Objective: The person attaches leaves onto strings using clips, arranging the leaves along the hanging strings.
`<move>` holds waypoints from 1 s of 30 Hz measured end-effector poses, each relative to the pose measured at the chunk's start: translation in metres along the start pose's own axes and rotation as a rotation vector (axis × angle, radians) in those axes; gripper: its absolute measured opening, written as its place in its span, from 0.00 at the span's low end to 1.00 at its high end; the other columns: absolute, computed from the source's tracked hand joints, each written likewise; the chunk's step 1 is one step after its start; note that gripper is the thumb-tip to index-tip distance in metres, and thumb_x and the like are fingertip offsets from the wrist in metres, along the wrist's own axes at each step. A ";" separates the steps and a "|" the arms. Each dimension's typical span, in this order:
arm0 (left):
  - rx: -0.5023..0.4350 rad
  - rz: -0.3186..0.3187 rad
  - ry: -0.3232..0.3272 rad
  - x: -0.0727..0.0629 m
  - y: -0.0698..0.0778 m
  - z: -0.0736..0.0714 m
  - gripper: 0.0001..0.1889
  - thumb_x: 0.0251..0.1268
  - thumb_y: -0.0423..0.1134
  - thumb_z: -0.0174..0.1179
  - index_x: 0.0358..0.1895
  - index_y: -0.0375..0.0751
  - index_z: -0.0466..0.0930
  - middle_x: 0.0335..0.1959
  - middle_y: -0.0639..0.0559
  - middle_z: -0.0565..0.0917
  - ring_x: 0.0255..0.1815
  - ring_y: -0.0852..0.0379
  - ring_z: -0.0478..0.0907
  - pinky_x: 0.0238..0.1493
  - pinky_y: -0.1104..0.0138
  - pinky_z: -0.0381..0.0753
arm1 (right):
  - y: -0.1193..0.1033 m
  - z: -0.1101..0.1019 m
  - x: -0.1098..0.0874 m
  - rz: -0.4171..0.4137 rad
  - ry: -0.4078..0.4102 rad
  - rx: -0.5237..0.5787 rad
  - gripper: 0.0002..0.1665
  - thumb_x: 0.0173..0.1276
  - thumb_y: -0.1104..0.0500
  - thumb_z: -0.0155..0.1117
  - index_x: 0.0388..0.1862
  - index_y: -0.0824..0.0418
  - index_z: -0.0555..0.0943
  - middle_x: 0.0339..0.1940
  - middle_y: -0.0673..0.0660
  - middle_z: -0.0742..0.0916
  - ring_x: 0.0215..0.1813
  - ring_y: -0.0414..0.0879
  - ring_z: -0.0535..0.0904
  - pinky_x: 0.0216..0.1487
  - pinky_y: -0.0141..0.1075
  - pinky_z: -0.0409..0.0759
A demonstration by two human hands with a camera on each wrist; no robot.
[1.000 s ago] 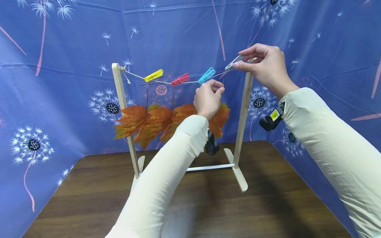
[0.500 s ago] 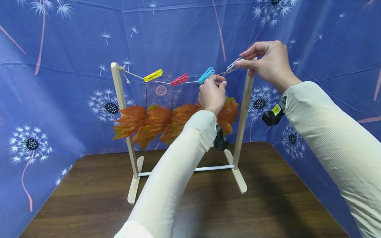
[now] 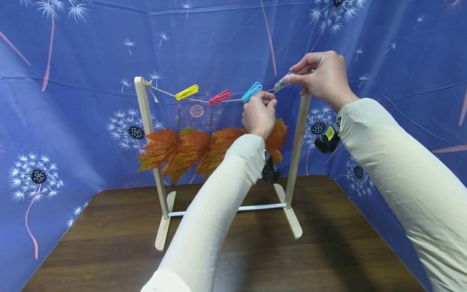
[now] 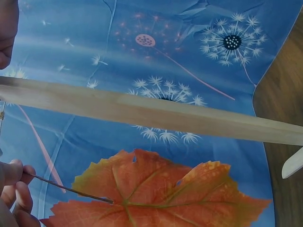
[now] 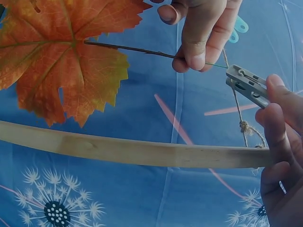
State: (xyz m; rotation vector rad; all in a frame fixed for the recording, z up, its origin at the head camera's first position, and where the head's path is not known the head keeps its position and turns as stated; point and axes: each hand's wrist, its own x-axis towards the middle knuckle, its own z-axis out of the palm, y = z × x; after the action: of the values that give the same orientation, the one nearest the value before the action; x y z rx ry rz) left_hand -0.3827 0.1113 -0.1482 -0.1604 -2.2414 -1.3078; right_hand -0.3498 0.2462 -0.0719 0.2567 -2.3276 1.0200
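Observation:
My left hand (image 3: pixel 259 114) pinches the dark stem of an orange artificial maple leaf (image 4: pixel 156 189) between thumb and fingers, and the leaf hangs below it. In the right wrist view the stem's thin green tip reaches the mouth of a grey clothespin (image 5: pixel 248 84). My right hand (image 3: pixel 322 79) pinches that clothespin by its handle end, with its nose at the string (image 5: pixel 238 106), left of the right post. Just left of my left hand, a blue clothespin (image 3: pixel 251 92) sits on the string.
Yellow (image 3: pixel 187 92) and red (image 3: pixel 219 97) clothespins are on the string farther left. Several orange leaves (image 3: pixel 189 148) hang below. The wooden stand (image 3: pixel 293 221), with two posts and a white crossbar (image 3: pixel 262 207), stands on a brown table (image 3: pixel 109 243) before a blue dandelion cloth (image 3: pixel 219 40).
My left hand has moved up and right with the leaf, bringing the stem to the string. My right hand, still holding the grey clothespin, shifted right, then slightly back left.

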 end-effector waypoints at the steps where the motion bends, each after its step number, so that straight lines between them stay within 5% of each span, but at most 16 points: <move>1: -0.002 0.004 0.000 0.000 0.000 0.000 0.05 0.73 0.47 0.64 0.46 0.59 0.87 0.36 0.68 0.87 0.40 0.63 0.83 0.45 0.62 0.79 | 0.000 0.000 0.000 0.003 -0.005 -0.006 0.20 0.60 0.49 0.78 0.46 0.60 0.88 0.22 0.36 0.86 0.18 0.40 0.82 0.25 0.29 0.80; 16: -0.023 0.021 0.000 0.003 -0.002 -0.002 0.06 0.71 0.47 0.66 0.46 0.58 0.88 0.36 0.67 0.88 0.41 0.63 0.83 0.48 0.62 0.78 | 0.000 0.003 -0.001 0.005 -0.037 -0.061 0.26 0.62 0.47 0.76 0.53 0.62 0.87 0.25 0.37 0.86 0.19 0.41 0.82 0.27 0.29 0.80; 24: -0.032 0.042 -0.031 -0.001 -0.005 -0.005 0.06 0.72 0.46 0.65 0.47 0.56 0.88 0.37 0.65 0.88 0.42 0.63 0.83 0.48 0.62 0.78 | -0.004 0.000 -0.007 -0.033 -0.098 -0.197 0.31 0.68 0.43 0.70 0.63 0.61 0.82 0.50 0.59 0.87 0.24 0.36 0.83 0.30 0.26 0.80; 30: -0.037 0.068 -0.100 -0.005 -0.009 -0.012 0.11 0.72 0.46 0.64 0.53 0.56 0.87 0.44 0.64 0.89 0.52 0.60 0.83 0.52 0.62 0.77 | -0.008 -0.001 -0.010 -0.049 -0.132 -0.261 0.35 0.72 0.42 0.66 0.70 0.60 0.76 0.61 0.61 0.84 0.28 0.38 0.85 0.43 0.38 0.84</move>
State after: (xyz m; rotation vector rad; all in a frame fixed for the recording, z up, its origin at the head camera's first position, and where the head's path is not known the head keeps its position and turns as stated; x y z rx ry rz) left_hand -0.3768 0.0971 -0.1528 -0.3188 -2.2743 -1.3323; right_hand -0.3385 0.2406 -0.0721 0.2833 -2.5288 0.6831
